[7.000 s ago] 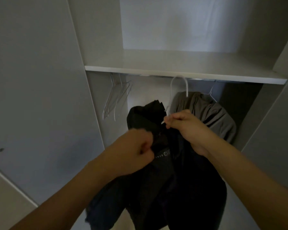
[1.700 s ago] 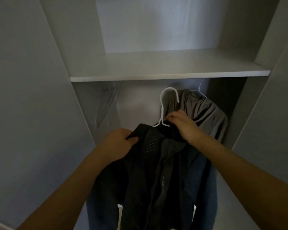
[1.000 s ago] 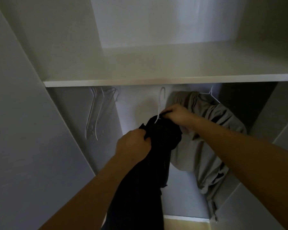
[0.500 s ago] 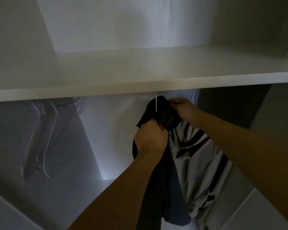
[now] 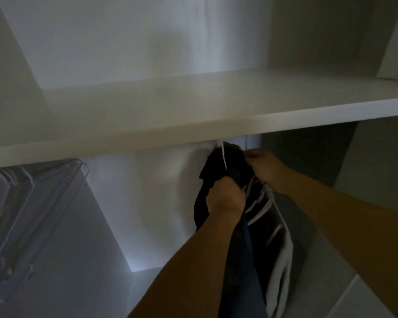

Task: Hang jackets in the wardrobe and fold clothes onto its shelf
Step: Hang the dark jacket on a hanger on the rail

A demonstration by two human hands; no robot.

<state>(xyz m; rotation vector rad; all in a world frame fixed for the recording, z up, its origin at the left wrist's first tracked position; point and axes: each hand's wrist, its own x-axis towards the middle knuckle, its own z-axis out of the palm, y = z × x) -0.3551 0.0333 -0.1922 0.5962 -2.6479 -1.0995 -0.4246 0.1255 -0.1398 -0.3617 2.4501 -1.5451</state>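
Black jacket (image 5: 218, 171) on hanger (image 5: 223, 157): left hand (image 5: 225, 198) gripped its cloth, right hand (image 5: 262, 166) pinched its top, presumably steadying the hook under the shelf (image 5: 193, 125).

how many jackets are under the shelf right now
2: a black jacket gripped by the left hand just below the shelf, and a grey jacket right behind it. Others may be hidden.

Dim white wardrobe interior: a wide shelf (image 5: 193, 111) spans it, pale back wall (image 5: 159, 203) faintly lit low down.
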